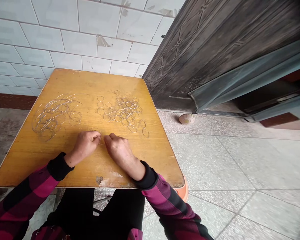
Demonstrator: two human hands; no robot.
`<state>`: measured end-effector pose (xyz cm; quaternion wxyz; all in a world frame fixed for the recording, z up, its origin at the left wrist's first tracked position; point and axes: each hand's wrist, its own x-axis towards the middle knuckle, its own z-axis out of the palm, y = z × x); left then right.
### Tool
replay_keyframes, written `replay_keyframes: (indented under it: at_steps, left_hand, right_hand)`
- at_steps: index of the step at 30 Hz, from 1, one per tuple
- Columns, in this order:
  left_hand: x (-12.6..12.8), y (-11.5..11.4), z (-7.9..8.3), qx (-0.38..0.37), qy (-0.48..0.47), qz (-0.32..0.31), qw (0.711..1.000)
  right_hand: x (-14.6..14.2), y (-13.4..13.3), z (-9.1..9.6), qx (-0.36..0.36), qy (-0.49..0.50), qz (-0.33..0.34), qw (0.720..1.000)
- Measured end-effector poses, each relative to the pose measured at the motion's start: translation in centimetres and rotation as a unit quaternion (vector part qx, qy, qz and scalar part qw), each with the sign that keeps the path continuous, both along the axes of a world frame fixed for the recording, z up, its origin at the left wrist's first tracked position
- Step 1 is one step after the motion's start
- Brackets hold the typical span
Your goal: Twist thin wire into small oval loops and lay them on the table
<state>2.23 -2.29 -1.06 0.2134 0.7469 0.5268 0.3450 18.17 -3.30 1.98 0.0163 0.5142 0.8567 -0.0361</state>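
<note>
My left hand [84, 145] and my right hand [118, 149] rest close together on a small wooden table [27, 156], both curled with fingertips pinched around a thin wire piece [101, 137] that is barely visible between them. Beyond my left hand lies a loose tangle of larger wire loops [55, 115]. Beyond my right hand lies a heap of small bent wire rings [122, 110]. One stray ring [145, 133] sits at the heap's right edge.
A white tiled wall [65, 40] stands behind the table. A dark carved door [215, 50] is on the right, with a small round object [186, 118] on the floor at its foot. An orange stool edge [183, 191] shows under the table's right corner.
</note>
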Motion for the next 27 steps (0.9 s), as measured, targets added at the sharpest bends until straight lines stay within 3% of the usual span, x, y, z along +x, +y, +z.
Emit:
replay_keyframes:
  at_steps: [8, 18, 24, 27]
  left_hand:
    - [-0.1, 0.1, 0.1, -0.028, -0.012, 0.004, 1.0]
    - [0.0, 0.1, 0.2, -0.054, -0.032, -0.009, 0.998]
    - [0.1, 0.0, 0.4, -0.112, -0.09, -0.017, 0.989]
    - [0.2, 0.0, 0.2, -0.169, -0.129, -0.009, 0.977]
  right_hand:
    - [0.6, 0.4, -1.3, 0.101, 0.085, 0.035, 0.991]
    - [0.4, 0.5, -1.6, 0.103, 0.102, 0.031, 0.989]
    - [0.5, 0.8, -2.2, 0.099, 0.137, 0.026, 0.985]
    - [0.6, 1.2, -2.4, 0.07, 0.202, 0.016, 0.977]
